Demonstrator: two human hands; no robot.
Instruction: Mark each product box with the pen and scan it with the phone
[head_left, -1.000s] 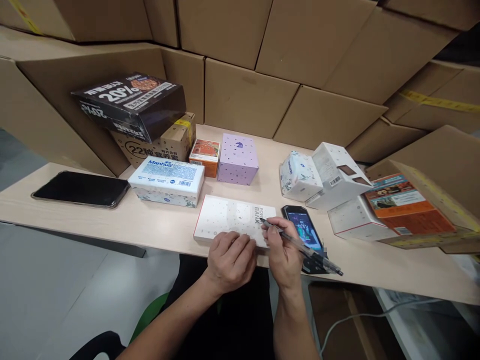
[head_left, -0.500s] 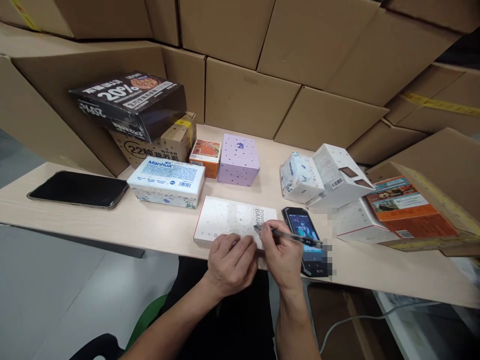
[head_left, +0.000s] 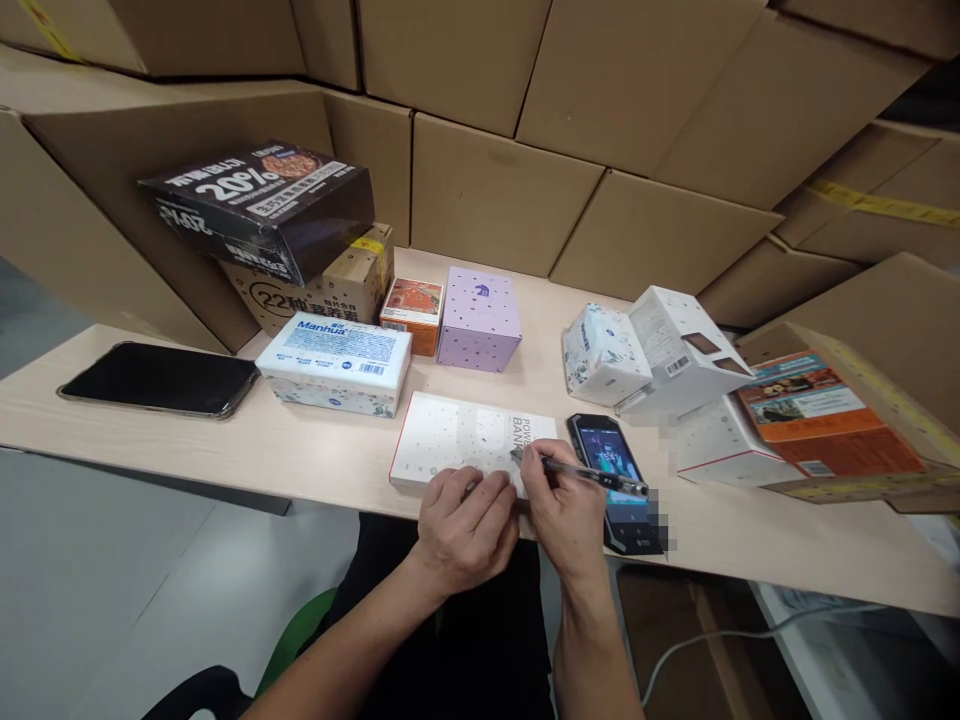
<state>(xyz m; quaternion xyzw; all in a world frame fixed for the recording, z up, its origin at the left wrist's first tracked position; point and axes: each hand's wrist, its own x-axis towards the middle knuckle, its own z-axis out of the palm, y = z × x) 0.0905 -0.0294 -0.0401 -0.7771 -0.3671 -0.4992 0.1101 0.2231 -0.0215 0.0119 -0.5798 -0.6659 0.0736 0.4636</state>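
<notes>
A flat white box (head_left: 442, 435) printed "POWER BANK", with dots and a red left edge, lies near the table's front edge. My left hand (head_left: 469, 525) presses on its near side with curled fingers and holds it there; the fingertips are partly hidden. In my right hand (head_left: 566, 515) a dark pen (head_left: 592, 473) is pinched between thumb and fingers. The pen's tip is at the box's top face, beside the lettering. Just right of that hand lies a rugged black phone (head_left: 611, 465) with a lit screen.
Behind the white box stand a Manhua tissue pack (head_left: 337, 362), a small orange box (head_left: 412, 315) and a purple box (head_left: 478, 318). A dark phone (head_left: 159, 378) lies left. More packages (head_left: 682, 345) stand right. Large cartons (head_left: 495, 195) line the back.
The view has shifted very slightly. Both hands and the pen keep almost the same position on the box.
</notes>
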